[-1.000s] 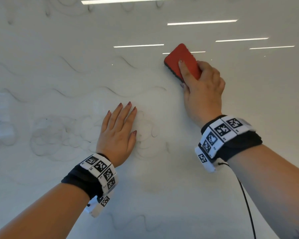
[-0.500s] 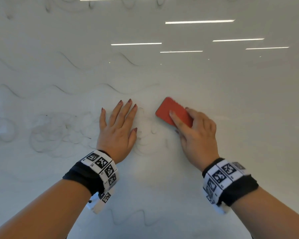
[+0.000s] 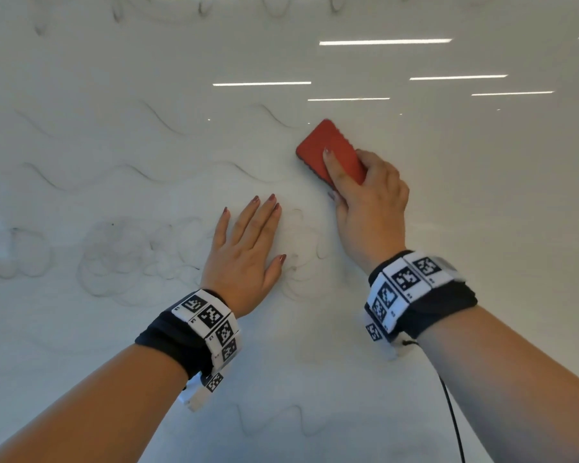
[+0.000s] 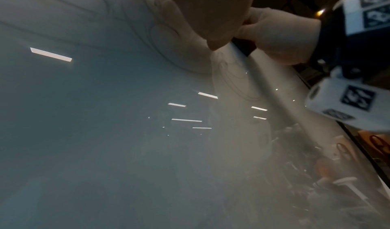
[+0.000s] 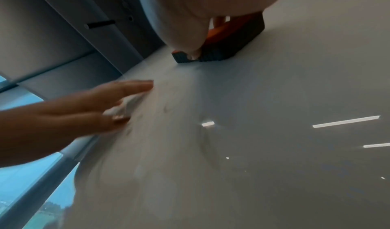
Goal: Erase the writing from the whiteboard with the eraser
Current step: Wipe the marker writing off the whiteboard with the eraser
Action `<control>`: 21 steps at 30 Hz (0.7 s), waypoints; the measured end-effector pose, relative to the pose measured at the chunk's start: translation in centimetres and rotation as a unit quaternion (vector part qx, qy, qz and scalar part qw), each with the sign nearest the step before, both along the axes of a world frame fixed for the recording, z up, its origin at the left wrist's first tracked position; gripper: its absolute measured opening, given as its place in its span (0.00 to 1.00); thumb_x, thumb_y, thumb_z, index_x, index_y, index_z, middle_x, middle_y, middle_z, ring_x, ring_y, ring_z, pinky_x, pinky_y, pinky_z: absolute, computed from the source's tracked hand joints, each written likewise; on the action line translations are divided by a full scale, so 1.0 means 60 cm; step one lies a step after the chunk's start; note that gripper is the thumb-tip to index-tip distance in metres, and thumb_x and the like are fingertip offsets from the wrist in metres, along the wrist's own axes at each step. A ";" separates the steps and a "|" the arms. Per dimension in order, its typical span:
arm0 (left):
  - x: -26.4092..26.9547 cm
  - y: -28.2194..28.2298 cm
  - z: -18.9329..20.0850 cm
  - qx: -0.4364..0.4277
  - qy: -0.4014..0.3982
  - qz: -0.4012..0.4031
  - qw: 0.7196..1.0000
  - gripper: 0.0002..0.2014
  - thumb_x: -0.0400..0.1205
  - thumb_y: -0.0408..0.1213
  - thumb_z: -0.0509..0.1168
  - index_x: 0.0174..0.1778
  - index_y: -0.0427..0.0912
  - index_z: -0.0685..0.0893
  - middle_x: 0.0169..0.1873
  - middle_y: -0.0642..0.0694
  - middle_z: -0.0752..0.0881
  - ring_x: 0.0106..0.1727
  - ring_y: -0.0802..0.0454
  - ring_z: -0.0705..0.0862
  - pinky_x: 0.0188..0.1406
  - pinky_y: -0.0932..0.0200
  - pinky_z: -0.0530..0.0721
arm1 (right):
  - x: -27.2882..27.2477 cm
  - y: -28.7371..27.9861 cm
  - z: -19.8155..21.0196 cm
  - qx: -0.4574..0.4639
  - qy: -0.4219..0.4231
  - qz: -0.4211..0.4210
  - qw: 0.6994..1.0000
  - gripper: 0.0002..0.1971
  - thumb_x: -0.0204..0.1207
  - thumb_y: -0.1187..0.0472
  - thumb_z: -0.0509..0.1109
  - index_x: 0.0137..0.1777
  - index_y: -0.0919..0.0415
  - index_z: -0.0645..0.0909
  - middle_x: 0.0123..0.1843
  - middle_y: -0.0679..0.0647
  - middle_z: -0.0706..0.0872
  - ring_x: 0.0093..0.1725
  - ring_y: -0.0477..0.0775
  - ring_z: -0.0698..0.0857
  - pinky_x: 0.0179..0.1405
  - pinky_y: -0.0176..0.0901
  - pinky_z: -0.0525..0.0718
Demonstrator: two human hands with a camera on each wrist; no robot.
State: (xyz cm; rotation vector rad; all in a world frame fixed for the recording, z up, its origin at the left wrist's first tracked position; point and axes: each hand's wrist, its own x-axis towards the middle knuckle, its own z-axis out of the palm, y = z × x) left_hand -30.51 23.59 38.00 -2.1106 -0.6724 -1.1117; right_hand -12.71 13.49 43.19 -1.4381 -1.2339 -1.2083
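The glossy whiteboard [image 3: 448,228] fills the head view, with faint wavy lines and smudged scribbles [image 3: 121,259] across its left and centre. My right hand [image 3: 368,202] grips a red eraser [image 3: 318,145] with a dark felt base and presses it flat on the board up right of centre. In the right wrist view the eraser [image 5: 230,39] sits under my palm. My left hand [image 3: 244,252] lies flat on the board with straight fingers, below and left of the eraser. It also shows in the right wrist view as the left hand [image 5: 84,109].
A faint wavy line [image 3: 274,419] remains near the bottom of the board. A thin black cable [image 3: 452,416] hangs from my right wrist band. The board's right edge [image 4: 358,149] shows in the left wrist view, with cluttered objects beyond it.
The right hand swept the eraser down beside the left hand, then back up and to the right. The left hand stayed flat in place.
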 end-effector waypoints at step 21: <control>0.004 -0.002 -0.003 -0.002 -0.007 -0.002 1.000 0.33 0.82 0.51 0.53 0.82 0.41 0.58 0.82 0.47 0.56 0.82 0.48 0.53 0.80 0.41 0.49 | 0.035 -0.015 -0.092 0.007 -0.012 -0.015 1.000 0.28 0.79 0.61 0.68 0.78 0.45 0.70 0.71 0.63 0.73 0.66 0.68 0.73 0.64 0.63 0.68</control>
